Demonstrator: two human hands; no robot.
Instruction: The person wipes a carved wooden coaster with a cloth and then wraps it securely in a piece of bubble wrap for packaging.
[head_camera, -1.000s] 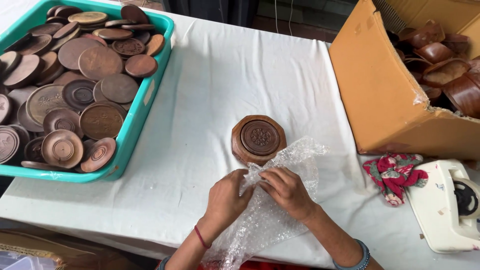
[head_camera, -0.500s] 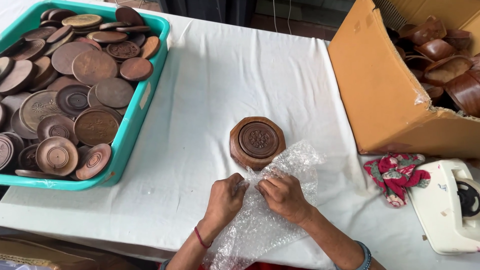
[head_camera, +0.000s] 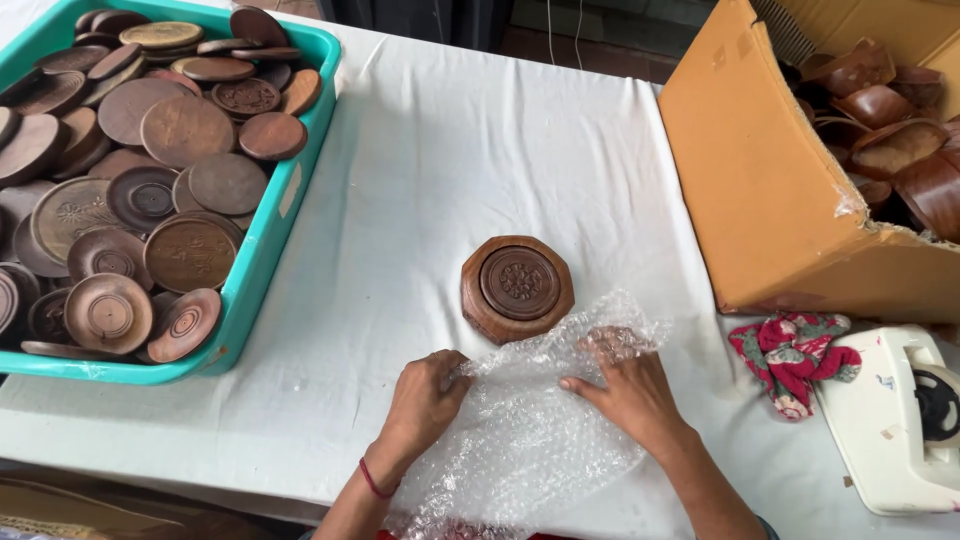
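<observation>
From the head camera, a sheet of clear bubble wrap (head_camera: 535, 430) lies on the white-covered counter (head_camera: 450, 160), its near end hanging over the counter's front edge. The left hand (head_camera: 425, 398) pinches the sheet's left edge, fingers (head_camera: 452, 372) curled and clenched on the plastic. The right hand (head_camera: 632, 390) lies flat on the sheet, fingers (head_camera: 600, 345) spread and pressing it down, not closed around it. A carved octagonal wooden coaster holder (head_camera: 517, 287) stands just beyond the sheet's far edge, near both sets of fingers.
</observation>
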